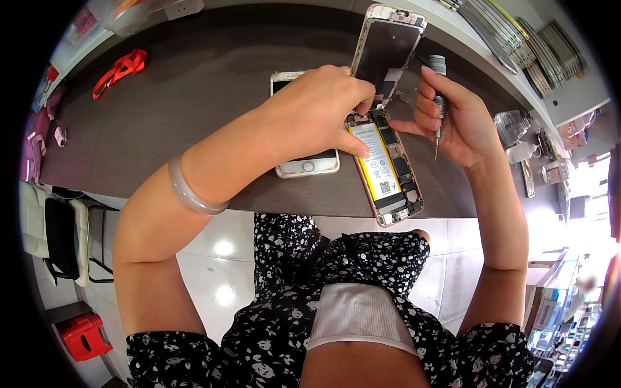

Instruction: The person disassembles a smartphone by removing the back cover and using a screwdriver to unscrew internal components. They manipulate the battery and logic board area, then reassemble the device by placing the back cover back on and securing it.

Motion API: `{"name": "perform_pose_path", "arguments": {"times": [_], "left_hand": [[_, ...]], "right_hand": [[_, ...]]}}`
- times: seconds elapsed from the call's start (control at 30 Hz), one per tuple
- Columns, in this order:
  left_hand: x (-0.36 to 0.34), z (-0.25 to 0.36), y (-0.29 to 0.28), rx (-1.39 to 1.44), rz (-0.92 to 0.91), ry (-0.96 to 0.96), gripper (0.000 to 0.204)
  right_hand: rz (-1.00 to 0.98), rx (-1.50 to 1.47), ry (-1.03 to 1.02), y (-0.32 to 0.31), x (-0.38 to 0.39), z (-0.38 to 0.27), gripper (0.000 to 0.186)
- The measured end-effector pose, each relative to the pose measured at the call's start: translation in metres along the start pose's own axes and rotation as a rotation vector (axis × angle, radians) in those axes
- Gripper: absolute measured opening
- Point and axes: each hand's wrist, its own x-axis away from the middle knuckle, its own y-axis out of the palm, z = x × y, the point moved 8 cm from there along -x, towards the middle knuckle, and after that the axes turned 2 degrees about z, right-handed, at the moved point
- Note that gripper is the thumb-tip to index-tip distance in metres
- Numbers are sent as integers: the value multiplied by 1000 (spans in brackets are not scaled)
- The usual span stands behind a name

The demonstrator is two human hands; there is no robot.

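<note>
An opened phone (404,187) lies on the dark desk, its yellow-edged battery (381,174) and circuit parts exposed. Its detached or raised screen assembly (385,48) stands tilted up at the top end. My left hand (323,110) grips around that upper end, thumb over the battery, curled fingertips at the base of the screen, partly hidden. My right hand (456,113) is closed around a grey screwdriver (437,64), tip pointing down beside the phone, with the little finger stretched toward the phone's edge. A white phone (307,167) lies under my left forearm, partly hidden.
The dark desk (194,58) has a red lanyard (123,70) at back left. Stacked flat parts (537,52) fill the raised shelf at right, with small containers (511,126) below. A chair (61,236) and red case (84,336) are at lower left.
</note>
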Motion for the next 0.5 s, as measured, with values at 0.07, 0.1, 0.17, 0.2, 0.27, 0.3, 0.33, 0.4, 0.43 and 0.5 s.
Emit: {"name": "perform_pose_path", "arguments": {"times": [0.07,0.1,0.17,0.2,0.27,0.3,0.33,0.4,0.43,0.5], "left_hand": [[1,-1,0,4,-1,-5,48],[0,-1,0,5,-2,-8,48],[1,-1,0,5,-8,-12,48],[0,0,0,5,-12,-14,47],[0,0,-1,1,-13,-13,47],[0,1,-1,-4,-12,-12,47],[0,1,-1,-9,-11,-10,47],[1,0,-1,-9,7,4,47],[1,1,-1,-9,16,13,47],[0,0,0,-6,6,11,47]], "right_hand": [[-11,-8,0,1,-1,0,26],[-15,-12,0,2,-1,1,26],[-5,-26,18,-3,-3,2,26],[0,-32,28,-4,-5,3,25],[7,-43,38,-6,-7,5,26],[8,-51,43,-6,-7,6,26],[13,-47,43,-6,-8,6,26],[24,-41,40,-4,-8,5,26],[11,-57,30,-2,-9,4,26],[-17,-87,11,1,-10,4,26]]}}
